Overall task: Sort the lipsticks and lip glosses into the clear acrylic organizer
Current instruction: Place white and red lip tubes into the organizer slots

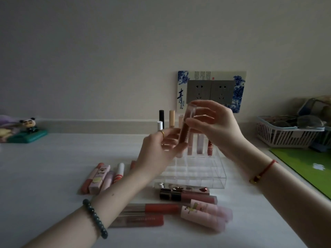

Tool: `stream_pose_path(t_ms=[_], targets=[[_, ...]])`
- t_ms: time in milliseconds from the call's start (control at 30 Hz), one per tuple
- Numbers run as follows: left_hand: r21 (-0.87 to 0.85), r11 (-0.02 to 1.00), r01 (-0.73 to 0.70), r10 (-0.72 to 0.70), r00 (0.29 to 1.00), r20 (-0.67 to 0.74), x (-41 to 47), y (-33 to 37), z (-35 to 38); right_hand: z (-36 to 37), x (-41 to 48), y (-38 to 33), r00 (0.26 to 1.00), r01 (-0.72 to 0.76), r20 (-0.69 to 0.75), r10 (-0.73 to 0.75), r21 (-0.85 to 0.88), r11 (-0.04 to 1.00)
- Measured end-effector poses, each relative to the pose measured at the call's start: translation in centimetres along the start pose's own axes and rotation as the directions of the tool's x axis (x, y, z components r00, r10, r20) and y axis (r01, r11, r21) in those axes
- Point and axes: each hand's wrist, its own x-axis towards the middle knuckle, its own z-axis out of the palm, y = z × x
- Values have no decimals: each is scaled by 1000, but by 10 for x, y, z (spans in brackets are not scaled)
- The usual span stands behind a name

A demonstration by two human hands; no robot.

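Brown lip gloss tube (186,126) held up in the air, above the clear organizer (193,169). Pinched at the bottom by the left hand (157,151) and at the top by the right hand (215,126). More tubes (189,197) lying on the white table (53,167), just beside the organizer.

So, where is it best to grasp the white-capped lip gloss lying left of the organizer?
Judging by its pose, pinch the white-capped lip gloss across its middle from above: it lies flat, other tubes press against its left side, and only the top is free.
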Motion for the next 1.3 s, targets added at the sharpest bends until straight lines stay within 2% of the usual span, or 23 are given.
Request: stream_pose_path(t_ms=[167, 300, 700, 1300], targets=[[13, 1000, -18, 20, 978, -209, 14, 0, -16, 28, 12, 1, 990, 116, -64, -128, -163, 980], [30, 999, 16, -8, 966, -258, 17, -9, -17, 38, 15, 11, 984, 129, -88, -156, -258, 957], [62, 997, 47, -39, 991, -125, -1, -32, -5, 43, 7, 46, 995, 58, -62, -82, -321, 945], [102, 988, 114, -104, 990, -99, -5, -33, -12, 43, 6, 54, 997, 33, -50, -52, -331, 943]])
